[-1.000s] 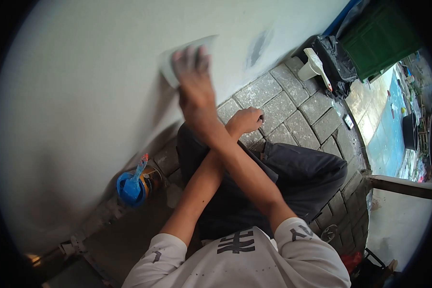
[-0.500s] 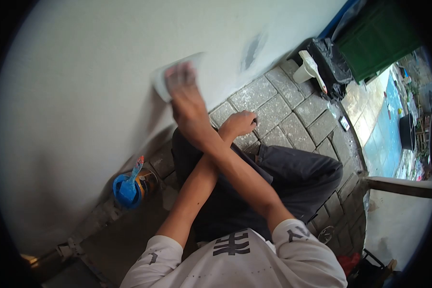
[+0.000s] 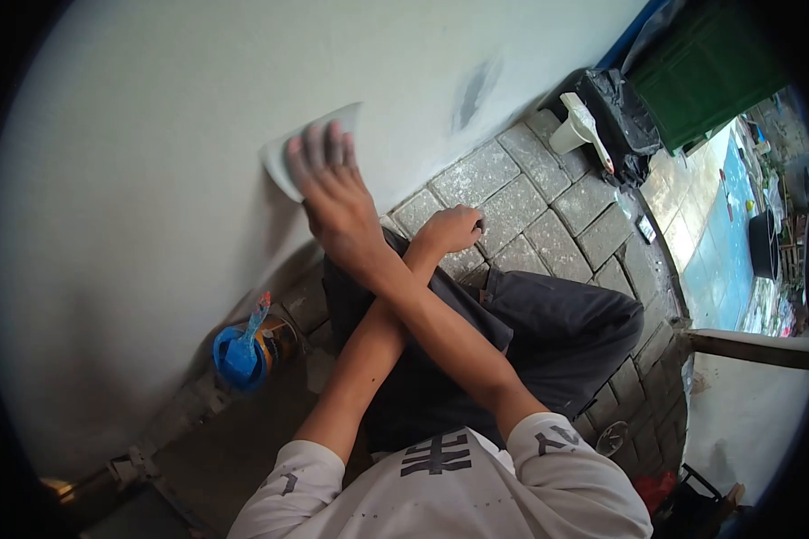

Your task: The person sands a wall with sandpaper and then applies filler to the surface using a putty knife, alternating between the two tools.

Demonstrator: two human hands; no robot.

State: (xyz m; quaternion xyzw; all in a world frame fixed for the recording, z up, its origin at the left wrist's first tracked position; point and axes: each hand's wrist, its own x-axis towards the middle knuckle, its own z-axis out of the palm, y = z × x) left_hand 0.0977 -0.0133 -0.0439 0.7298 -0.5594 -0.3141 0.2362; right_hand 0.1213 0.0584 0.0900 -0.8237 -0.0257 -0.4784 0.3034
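My right hand [image 3: 328, 189] lies flat on a pale sheet [image 3: 283, 162] and presses it against the white wall [image 3: 153, 180]. Its fingers are spread over the sheet, whose edges stick out to the left and above. My right forearm crosses over my left one. My left hand [image 3: 454, 229] rests on my raised knee in dark trousers [image 3: 548, 323], fingers curled in a fist. A small dark bit shows at its knuckles; I cannot tell what it is.
A blue-lidded paint can with a brush [image 3: 243, 355] stands at the wall's foot, lower left. A dark smudge [image 3: 475, 90] marks the wall. On the grey paving [image 3: 548, 207] to the right are a white scoop [image 3: 580, 126], a black bag [image 3: 625, 112] and a green bin [image 3: 710, 63].
My right hand has slid the sheet left and a little down along the wall. My left hand has stayed on the knee.
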